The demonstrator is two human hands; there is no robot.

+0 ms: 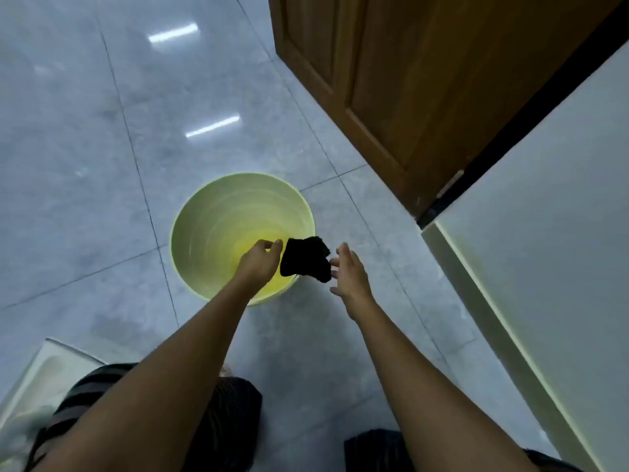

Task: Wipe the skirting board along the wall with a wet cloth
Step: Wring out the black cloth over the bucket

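A dark cloth point(305, 258) hangs over the right rim of a pale green bucket point(200, 212) that stands on the tiled floor. My left hand point(260, 258) pinches the cloth's left edge between thumb and fingers. My right hand point(347, 272) hovers just right of the cloth with its fingers spread, holding nothing. The skirting board point(476, 284) is a pale strip along the foot of the white wall point(551, 212) on the right.
A brown wooden door point(408, 80) stands at the top right, next to the wall's corner. Glossy grey floor tiles point(102, 165) stretch to the left and ahead. A white object point(51, 366) sits at the bottom left beside my knees.
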